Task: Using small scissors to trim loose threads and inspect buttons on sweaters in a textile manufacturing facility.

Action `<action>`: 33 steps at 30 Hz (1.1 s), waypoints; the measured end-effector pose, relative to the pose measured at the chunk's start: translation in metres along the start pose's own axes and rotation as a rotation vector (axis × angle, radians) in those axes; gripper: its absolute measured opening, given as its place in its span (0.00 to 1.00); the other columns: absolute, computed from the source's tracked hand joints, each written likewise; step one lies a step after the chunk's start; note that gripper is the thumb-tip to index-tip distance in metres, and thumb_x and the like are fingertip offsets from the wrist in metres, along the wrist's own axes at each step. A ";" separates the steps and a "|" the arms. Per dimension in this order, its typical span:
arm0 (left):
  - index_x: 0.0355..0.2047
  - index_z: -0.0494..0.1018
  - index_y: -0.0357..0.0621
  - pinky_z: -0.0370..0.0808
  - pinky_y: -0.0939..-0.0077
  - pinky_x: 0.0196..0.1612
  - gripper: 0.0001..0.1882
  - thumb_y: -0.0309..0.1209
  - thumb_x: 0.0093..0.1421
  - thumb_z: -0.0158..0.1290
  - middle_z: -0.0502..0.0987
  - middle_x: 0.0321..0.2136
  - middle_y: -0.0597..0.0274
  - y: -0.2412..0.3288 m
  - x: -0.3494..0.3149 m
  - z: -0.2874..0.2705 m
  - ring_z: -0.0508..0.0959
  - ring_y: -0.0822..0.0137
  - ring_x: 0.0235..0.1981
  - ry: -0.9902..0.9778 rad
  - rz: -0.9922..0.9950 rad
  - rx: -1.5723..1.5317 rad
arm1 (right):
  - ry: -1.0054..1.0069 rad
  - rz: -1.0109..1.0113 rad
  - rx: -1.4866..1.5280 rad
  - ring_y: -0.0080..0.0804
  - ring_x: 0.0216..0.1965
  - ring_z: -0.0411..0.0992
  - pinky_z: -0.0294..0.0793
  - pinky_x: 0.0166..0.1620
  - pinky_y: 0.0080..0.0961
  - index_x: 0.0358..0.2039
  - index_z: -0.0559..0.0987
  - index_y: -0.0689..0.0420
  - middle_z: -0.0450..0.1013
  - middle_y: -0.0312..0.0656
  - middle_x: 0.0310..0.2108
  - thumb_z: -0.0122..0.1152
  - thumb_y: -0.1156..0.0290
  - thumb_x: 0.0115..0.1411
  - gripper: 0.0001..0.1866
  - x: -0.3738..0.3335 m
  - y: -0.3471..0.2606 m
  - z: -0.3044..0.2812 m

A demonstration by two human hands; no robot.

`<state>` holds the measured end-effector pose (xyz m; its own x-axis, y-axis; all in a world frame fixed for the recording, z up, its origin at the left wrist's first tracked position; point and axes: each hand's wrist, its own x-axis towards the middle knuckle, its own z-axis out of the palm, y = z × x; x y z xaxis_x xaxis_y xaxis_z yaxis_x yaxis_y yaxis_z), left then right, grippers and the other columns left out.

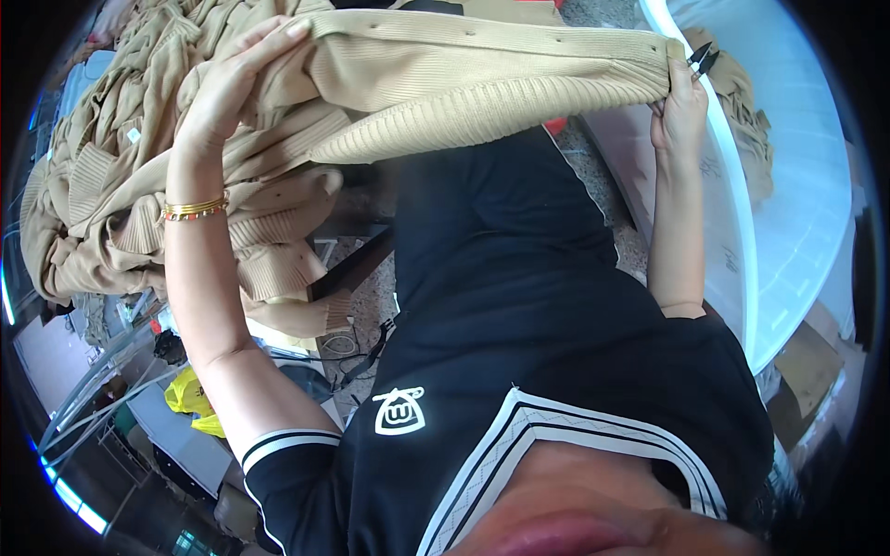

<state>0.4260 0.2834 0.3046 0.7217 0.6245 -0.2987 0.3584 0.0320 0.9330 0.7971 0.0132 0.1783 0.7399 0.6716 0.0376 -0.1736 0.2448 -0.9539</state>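
A tan knitted cardigan (519, 69) is stretched sideways in front of me, its front band with several small marks or holes running along the top edge. My left hand (246, 79) is closed on the band at the left, thumb on top. At the right end, my right hand (681, 107) pinches the band's corner. Small dark-bladed thread snips (703, 61) stick out from that hand, pointing up and right. Part of the cardigan's ribbed lower section hangs in a fold between my hands.
A large heap of tan knitwear (102, 176) lies to the left. On the right stands a big white translucent tub (742, 232) with a tan knitted piece (742, 120) inside. A yellow plastic bag (190, 398) and cables (343, 347) are at the lower left.
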 end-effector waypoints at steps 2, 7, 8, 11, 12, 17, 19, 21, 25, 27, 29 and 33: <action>0.48 0.78 0.41 0.74 0.87 0.44 0.16 0.41 0.68 0.55 0.82 0.40 0.68 -0.009 0.002 -0.007 0.79 0.80 0.39 0.044 -0.009 -0.073 | 0.002 -0.003 -0.009 0.26 0.32 0.80 0.81 0.33 0.23 0.45 0.77 0.63 0.79 0.42 0.36 0.57 0.63 0.69 0.15 -0.005 -0.002 0.001; 0.48 0.78 0.40 0.75 0.85 0.45 0.16 0.39 0.69 0.54 0.81 0.42 0.67 -0.020 0.006 -0.008 0.80 0.80 0.40 0.075 -0.016 -0.117 | 0.038 -0.019 -0.055 0.25 0.35 0.79 0.81 0.37 0.22 0.45 0.78 0.63 0.80 0.42 0.37 0.57 0.64 0.70 0.14 -0.015 0.000 0.002; 0.46 0.78 0.41 0.74 0.87 0.40 0.14 0.39 0.69 0.54 0.81 0.38 0.69 -0.020 0.007 -0.003 0.79 0.82 0.36 0.074 -0.016 -0.130 | 0.011 -0.060 -0.057 0.24 0.36 0.79 0.80 0.38 0.21 0.45 0.78 0.64 0.80 0.41 0.37 0.57 0.63 0.70 0.15 -0.017 0.002 0.003; 0.37 0.79 0.45 0.65 0.91 0.24 0.10 0.38 0.68 0.55 0.75 0.24 0.78 -0.028 0.007 -0.013 0.70 0.86 0.22 0.023 -0.062 0.134 | -0.084 0.026 -0.244 0.19 0.31 0.76 0.74 0.31 0.15 0.41 0.79 0.61 0.79 0.38 0.34 0.59 0.61 0.69 0.14 -0.028 -0.004 0.006; 0.33 0.78 0.48 0.54 0.89 0.19 0.11 0.40 0.68 0.55 0.68 0.19 0.82 -0.030 0.002 -0.018 0.62 0.88 0.17 -0.100 -0.044 0.224 | -0.198 0.017 -0.383 0.15 0.32 0.75 0.73 0.34 0.14 0.39 0.80 0.61 0.78 0.35 0.33 0.59 0.60 0.69 0.15 -0.030 -0.005 0.005; 0.43 0.79 0.38 0.68 0.84 0.45 0.17 0.40 0.64 0.58 0.77 0.38 0.65 -0.011 -0.036 -0.010 0.74 0.75 0.40 0.101 -0.024 0.136 | -0.193 0.098 -0.370 0.09 0.22 0.60 0.53 0.24 0.14 0.34 0.82 0.57 0.73 0.26 0.26 0.60 0.58 0.69 0.15 -0.057 0.005 -0.005; 0.46 0.79 0.33 0.72 0.78 0.52 0.17 0.35 0.64 0.58 0.80 0.48 0.57 -0.047 -0.058 -0.067 0.77 0.72 0.48 0.247 0.177 -0.092 | -0.206 0.197 -0.263 0.09 0.20 0.58 0.53 0.24 0.13 0.31 0.80 0.56 0.69 0.25 0.21 0.60 0.57 0.69 0.16 -0.058 -0.007 -0.021; 0.45 0.80 0.35 0.73 0.81 0.49 0.15 0.35 0.65 0.57 0.82 0.41 0.61 -0.036 -0.065 -0.058 0.79 0.75 0.42 0.027 0.024 -0.167 | -0.184 0.199 -0.219 0.09 0.17 0.55 0.51 0.23 0.14 0.27 0.78 0.53 0.66 0.23 0.18 0.59 0.56 0.69 0.17 -0.060 -0.005 -0.027; 0.37 0.81 0.42 0.68 0.89 0.32 0.12 0.38 0.66 0.57 0.76 0.27 0.76 -0.043 -0.052 -0.006 0.71 0.86 0.27 0.175 -0.169 0.212 | -0.187 0.257 -0.330 0.13 0.21 0.62 0.58 0.25 0.16 0.35 0.80 0.59 0.68 0.25 0.21 0.59 0.61 0.68 0.14 -0.059 0.029 -0.026; 0.34 0.81 0.43 0.65 0.91 0.27 0.12 0.39 0.67 0.57 0.75 0.24 0.77 -0.049 -0.039 0.009 0.69 0.88 0.23 0.103 -0.125 0.177 | -0.329 0.104 -0.835 0.19 0.24 0.64 0.65 0.29 0.22 0.49 0.80 0.61 0.68 0.28 0.21 0.61 0.63 0.65 0.17 -0.049 0.057 -0.033; 0.32 0.80 0.43 0.61 0.91 0.23 0.13 0.39 0.67 0.57 0.73 0.21 0.79 -0.044 -0.040 0.014 0.66 0.88 0.20 0.125 -0.202 0.306 | -0.249 -0.002 -0.901 0.19 0.23 0.63 0.65 0.29 0.22 0.48 0.80 0.60 0.67 0.30 0.21 0.63 0.62 0.64 0.17 -0.050 0.056 -0.026; 0.30 0.78 0.44 0.54 0.88 0.21 0.15 0.41 0.67 0.58 0.68 0.19 0.80 -0.047 -0.042 0.020 0.60 0.89 0.19 0.058 -0.169 0.411 | -0.293 -0.236 -0.890 0.25 0.32 0.69 0.70 0.36 0.23 0.49 0.80 0.59 0.71 0.35 0.29 0.65 0.66 0.63 0.16 -0.063 -0.003 0.051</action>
<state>0.3909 0.2405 0.2691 0.6025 0.6804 -0.4173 0.6825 -0.1682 0.7113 0.7177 0.0058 0.1940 0.4802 0.8504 0.2148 0.6040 -0.1430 -0.7841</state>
